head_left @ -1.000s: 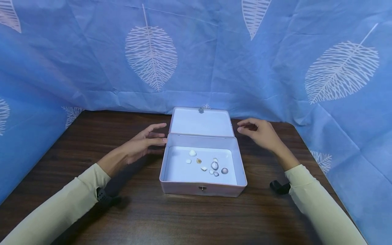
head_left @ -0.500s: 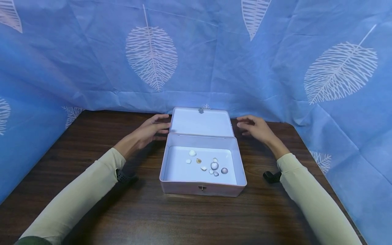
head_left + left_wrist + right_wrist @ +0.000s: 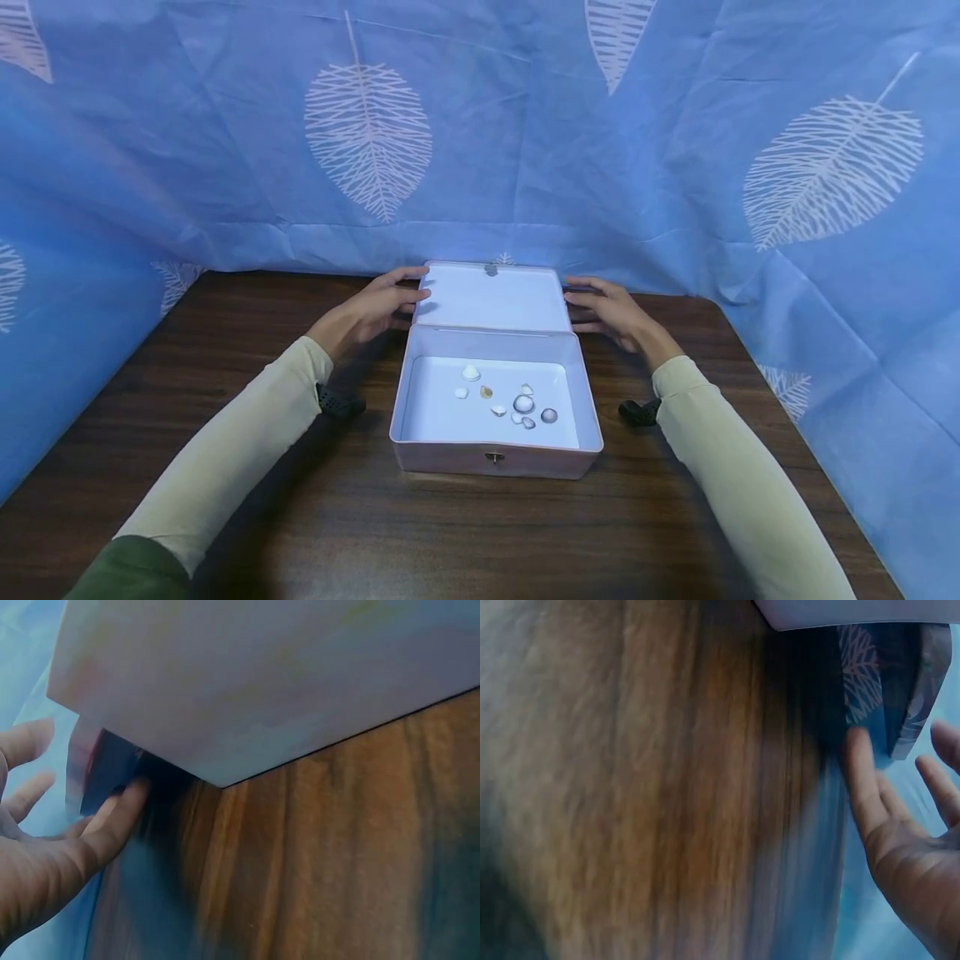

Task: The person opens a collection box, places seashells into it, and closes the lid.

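A pale rectangular box (image 3: 442,458) with a metal front clasp stands on the table, its hinged lid (image 3: 491,300) laid back behind it. Several small seashells (image 3: 523,404) lie scattered on the white box floor. My left hand (image 3: 367,308) is at the lid's left edge, fingertips seeming to touch it. In the left wrist view, the fingers of that hand (image 3: 52,855) extend toward the lid side (image 3: 82,761). Beside the lid's right edge is my right hand (image 3: 618,312), its fingers extended. From the right wrist, the lid (image 3: 922,690) shows just past the spread fingers; contact is unclear.
The dark wood table (image 3: 495,533) extends around the box. A blue cloth (image 3: 585,150) with white leaf prints hangs close behind the lid and along both sides. Each wrist wears a dark strap (image 3: 341,402).
My left hand has moved forward and right, up to the lid's left edge. My right hand has come inward and slightly forward to the lid's right edge. The box has stayed in place.
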`<state>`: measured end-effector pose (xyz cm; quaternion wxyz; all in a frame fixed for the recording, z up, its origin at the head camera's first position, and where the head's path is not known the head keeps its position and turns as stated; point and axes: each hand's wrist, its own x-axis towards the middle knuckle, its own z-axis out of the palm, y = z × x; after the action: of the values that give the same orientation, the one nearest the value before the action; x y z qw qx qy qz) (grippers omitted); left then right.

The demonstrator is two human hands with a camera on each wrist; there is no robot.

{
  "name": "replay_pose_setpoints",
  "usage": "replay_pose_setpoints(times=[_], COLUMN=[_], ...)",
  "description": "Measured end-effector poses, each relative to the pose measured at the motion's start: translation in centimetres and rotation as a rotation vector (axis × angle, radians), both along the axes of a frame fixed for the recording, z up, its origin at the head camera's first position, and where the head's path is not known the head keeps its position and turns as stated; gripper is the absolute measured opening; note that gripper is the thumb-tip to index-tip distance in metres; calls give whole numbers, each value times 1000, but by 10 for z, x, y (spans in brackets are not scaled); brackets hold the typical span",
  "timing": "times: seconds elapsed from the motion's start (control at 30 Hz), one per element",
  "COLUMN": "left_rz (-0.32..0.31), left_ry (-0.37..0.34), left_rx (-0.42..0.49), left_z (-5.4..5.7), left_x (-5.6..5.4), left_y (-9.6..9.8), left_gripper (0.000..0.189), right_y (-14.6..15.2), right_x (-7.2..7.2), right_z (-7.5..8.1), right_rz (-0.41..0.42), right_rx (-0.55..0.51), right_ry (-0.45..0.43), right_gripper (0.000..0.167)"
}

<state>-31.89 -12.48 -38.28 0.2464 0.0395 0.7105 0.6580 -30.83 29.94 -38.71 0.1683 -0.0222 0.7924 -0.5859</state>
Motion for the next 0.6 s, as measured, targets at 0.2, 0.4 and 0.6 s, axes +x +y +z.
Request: replay_pose_setpoints(times=[0.2, 0.4, 0.6], left_rz=[6, -6, -13], left_ry=[15, 34, 29], left_rx=[-29, -6, 9], left_z=[-4, -6, -3], left_x=[-6, -10, -11], left_y=[-2, 2, 2], left_gripper=[65, 67, 67], right_y=[-6, -9, -10], right_x=[-6, -9, -11], right_z=[-1, 2, 6], right_rz=[31, 30, -1], right_rx=[-56, -52, -44], right_ry=[-27, -37, -39], right_gripper=[67, 66, 65])
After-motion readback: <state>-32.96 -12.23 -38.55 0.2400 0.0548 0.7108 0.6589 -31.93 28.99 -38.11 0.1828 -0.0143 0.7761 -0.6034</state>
